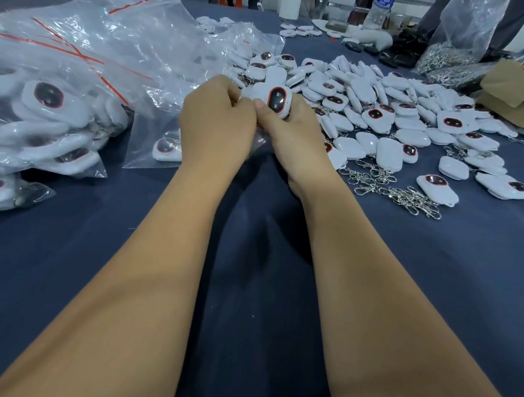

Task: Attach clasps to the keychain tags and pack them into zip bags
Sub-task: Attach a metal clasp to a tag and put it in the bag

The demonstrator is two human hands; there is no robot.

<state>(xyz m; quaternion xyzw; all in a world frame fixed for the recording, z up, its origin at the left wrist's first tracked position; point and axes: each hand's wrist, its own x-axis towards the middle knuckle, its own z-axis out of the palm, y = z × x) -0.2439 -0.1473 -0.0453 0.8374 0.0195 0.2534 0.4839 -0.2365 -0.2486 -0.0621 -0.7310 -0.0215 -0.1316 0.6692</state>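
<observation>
A white keychain tag [277, 99] with a dark, red-rimmed oval face is held up over the blue cloth in the middle of the view. My right hand [290, 135] grips it from below, thumb on its left edge. My left hand [216, 124] is curled right beside it, fingertips pinching at the tag's left side; what they pinch is hidden. A clear zip bag [153, 135] with one tag inside lies just left of my left hand. Loose metal clasps [391, 188] lie on the cloth to the right.
A big heap of loose white tags [384, 110] covers the table right and behind my hands. Filled zip bags [37, 114] and empty ones with red strips pile up on the left. A bag of clasps [450, 62], a brown carton and a water bottle [381, 8] stand at the far right.
</observation>
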